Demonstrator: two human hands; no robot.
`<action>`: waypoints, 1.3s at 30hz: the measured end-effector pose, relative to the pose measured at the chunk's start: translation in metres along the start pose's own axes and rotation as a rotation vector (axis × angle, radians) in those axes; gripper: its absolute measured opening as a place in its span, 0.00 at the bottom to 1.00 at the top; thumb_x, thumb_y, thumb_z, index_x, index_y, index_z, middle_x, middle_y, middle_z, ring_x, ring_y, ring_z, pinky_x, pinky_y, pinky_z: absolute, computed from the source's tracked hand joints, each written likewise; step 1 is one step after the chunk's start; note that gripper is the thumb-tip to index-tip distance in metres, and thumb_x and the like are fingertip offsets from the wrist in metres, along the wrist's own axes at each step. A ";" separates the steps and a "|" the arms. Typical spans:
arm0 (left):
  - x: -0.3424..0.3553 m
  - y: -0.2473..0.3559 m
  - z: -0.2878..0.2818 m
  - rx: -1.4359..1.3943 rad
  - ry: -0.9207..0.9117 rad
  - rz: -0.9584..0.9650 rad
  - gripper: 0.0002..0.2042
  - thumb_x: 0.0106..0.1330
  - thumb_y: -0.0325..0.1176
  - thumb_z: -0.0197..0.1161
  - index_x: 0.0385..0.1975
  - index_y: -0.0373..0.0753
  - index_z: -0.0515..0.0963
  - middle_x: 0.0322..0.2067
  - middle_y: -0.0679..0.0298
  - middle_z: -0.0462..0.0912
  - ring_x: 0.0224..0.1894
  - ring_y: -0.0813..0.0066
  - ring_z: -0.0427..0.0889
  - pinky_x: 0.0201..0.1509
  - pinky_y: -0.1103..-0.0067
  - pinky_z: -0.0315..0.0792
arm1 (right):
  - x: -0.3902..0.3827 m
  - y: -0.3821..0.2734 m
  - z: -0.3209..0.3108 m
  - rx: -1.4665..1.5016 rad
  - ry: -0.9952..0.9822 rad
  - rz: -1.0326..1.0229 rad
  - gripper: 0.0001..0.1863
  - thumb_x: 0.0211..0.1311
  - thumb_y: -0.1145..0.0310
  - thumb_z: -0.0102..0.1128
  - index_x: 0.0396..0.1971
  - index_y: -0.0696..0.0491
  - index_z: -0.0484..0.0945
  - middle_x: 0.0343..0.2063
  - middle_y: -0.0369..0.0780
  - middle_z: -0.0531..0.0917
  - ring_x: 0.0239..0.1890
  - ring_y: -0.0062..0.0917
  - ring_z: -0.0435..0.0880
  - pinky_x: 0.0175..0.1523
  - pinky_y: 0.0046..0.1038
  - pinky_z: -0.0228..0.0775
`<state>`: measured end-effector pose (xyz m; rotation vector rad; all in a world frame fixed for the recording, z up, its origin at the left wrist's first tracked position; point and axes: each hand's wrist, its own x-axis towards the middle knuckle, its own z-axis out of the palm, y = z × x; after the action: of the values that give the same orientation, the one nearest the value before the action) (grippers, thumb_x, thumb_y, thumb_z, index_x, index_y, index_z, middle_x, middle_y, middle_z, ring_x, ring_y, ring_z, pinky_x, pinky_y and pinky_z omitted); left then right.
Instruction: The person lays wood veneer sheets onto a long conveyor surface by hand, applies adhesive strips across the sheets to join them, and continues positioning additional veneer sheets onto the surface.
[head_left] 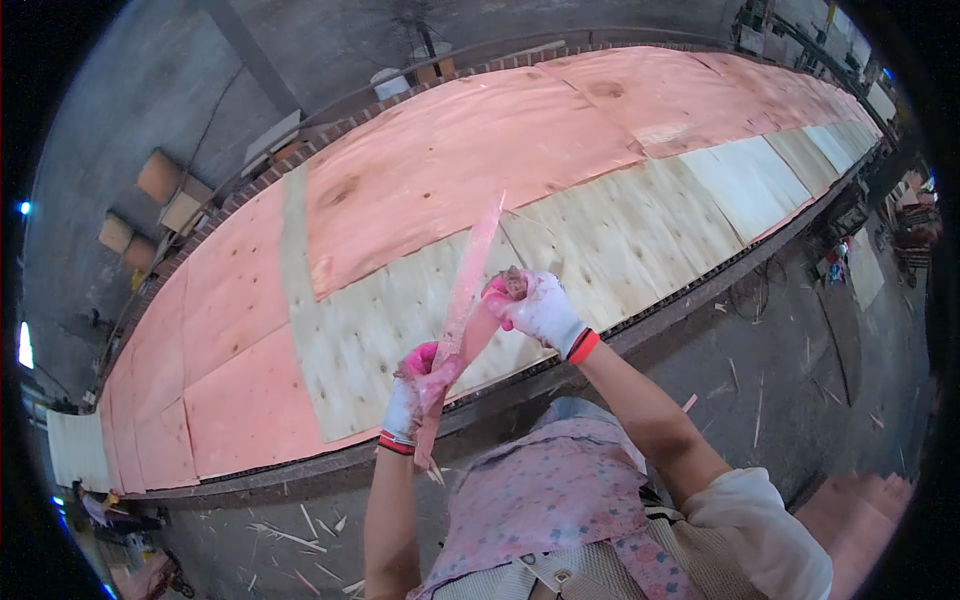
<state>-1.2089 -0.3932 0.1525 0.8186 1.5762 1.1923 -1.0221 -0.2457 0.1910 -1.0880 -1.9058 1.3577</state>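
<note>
My left hand (pixel 408 398), in a white glove with pink fingers, is closed around narrow pink veneer strips (pixel 472 266) above the near edge of the layup. One strip points up and away, tapering to a thin tip, and its lower end hangs below the hand. My right hand (pixel 543 310), in a matching glove with a red-and-black cuff, is closed on the upper end of another pink piece that slants down to the left hand. Whether the pieces are joined is hidden. Beneath them lie pale veneer sheets (pixel 640 235) and larger pink veneer sheets (pixel 440 170).
The long table's near edge (pixel 660 312) runs in front of me. Wood scraps (pixel 290 538) litter the concrete floor (pixel 700 375). Brown blocks (pixel 160 178) stand beyond the far side, and a pink stack (pixel 860 520) is at lower right. A person (pixel 105 512) is at far left.
</note>
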 end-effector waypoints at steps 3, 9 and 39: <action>0.001 -0.006 -0.007 -0.084 -0.004 0.108 0.19 0.53 0.29 0.68 0.44 0.31 0.74 0.35 0.63 0.80 0.34 0.78 0.77 0.38 0.82 0.73 | 0.004 0.008 0.008 0.061 0.029 0.020 0.13 0.49 0.60 0.62 0.28 0.54 0.79 0.18 0.43 0.80 0.23 0.27 0.81 0.32 0.29 0.72; -0.002 -0.008 -0.012 0.090 0.124 0.070 0.18 0.51 0.28 0.69 0.41 0.31 0.75 0.33 0.63 0.80 0.31 0.80 0.76 0.33 0.83 0.72 | 0.003 -0.004 0.015 0.254 0.068 0.076 0.09 0.51 0.65 0.61 0.27 0.56 0.79 0.20 0.43 0.81 0.22 0.27 0.80 0.30 0.28 0.73; 0.088 -0.036 0.005 0.270 0.164 0.171 0.07 0.54 0.27 0.64 0.30 0.31 0.76 0.21 0.64 0.78 0.20 0.78 0.74 0.21 0.80 0.68 | -0.019 0.024 0.003 0.183 0.202 -0.425 0.13 0.54 0.73 0.62 0.40 0.58 0.77 0.34 0.39 0.83 0.33 0.20 0.82 0.36 0.26 0.75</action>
<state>-1.2309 -0.3227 0.0918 1.0699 1.8598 1.2074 -1.0073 -0.2594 0.1678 -0.6546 -1.7040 1.1090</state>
